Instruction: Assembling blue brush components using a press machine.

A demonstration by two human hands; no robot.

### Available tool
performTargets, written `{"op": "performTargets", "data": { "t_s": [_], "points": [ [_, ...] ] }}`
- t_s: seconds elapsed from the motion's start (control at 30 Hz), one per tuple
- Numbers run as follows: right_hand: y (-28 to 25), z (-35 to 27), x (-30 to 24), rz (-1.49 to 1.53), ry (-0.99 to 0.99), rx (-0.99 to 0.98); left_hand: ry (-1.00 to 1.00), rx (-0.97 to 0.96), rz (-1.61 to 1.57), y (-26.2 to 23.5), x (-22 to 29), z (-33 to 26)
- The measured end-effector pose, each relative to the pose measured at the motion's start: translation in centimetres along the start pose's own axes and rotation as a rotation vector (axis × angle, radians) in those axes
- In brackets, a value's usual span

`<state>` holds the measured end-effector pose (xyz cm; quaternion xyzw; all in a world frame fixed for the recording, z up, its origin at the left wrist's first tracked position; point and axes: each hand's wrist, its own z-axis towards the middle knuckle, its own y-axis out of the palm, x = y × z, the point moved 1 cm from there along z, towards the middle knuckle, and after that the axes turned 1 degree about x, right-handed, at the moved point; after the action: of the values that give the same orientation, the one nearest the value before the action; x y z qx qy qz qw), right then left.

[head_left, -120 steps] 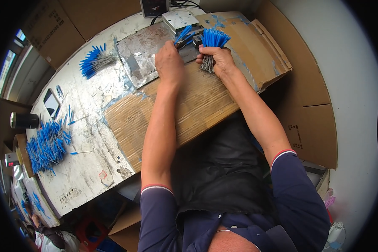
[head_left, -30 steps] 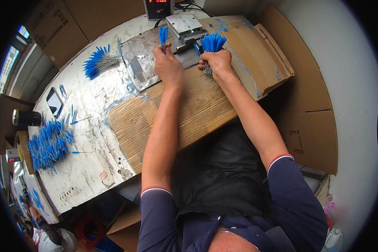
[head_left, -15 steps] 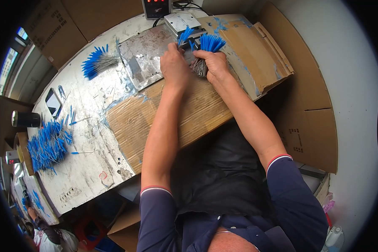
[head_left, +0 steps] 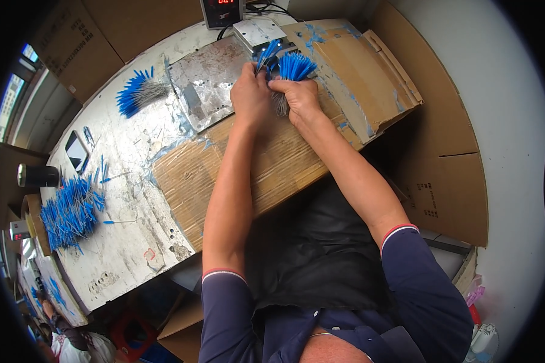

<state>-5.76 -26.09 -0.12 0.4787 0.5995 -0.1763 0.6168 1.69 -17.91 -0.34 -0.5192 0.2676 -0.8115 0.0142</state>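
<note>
**Blue-tipped bundle at the far edge of the tabletop**

We work at a scuffed white tabletop walled by brown cardboard boxes, with flattened cardboard under our forearms and a metal plate beyond. The left side lies open, holding two heaps of blue-tipped pieces and a phone. Our right hand has its fingers closed round a bundle of blue-tipped pieces beside a small machine; our left hand pinches a few pieces there.
</note>
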Motion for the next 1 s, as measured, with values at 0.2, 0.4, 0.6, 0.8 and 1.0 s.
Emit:
{"op": "performTargets", "data": {
  "t_s": [0.2,0.4,0.6,0.8,1.0],
  "points": [
    [0.7,-0.3,0.9,0.009,0.032,0.031,-0.067,-0.024,-0.032,0.0,0.4,0.0],
    [0.5,-2.7,0.0,0.168,0.07,-0.094,-0.257,-0.049,-0.67,-0.7,0.0,0.3],
    [-0.3,-3.5,-1.2,0.076,0.108,-0.227,-0.329,-0.152,-0.905,-2.0,0.1,0.8],
    [-0.4,-3.5,-1.2,0.023,0.132,-0.259,-0.34,-0.31,-0.951,-2.8,-0.7,1.1],
    [-0.7,-3.5,-1.1,0.006,0.134,-0.287,-0.382,-0.283,-0.986,-2.9,-0.8,0.8]
  ]
}}
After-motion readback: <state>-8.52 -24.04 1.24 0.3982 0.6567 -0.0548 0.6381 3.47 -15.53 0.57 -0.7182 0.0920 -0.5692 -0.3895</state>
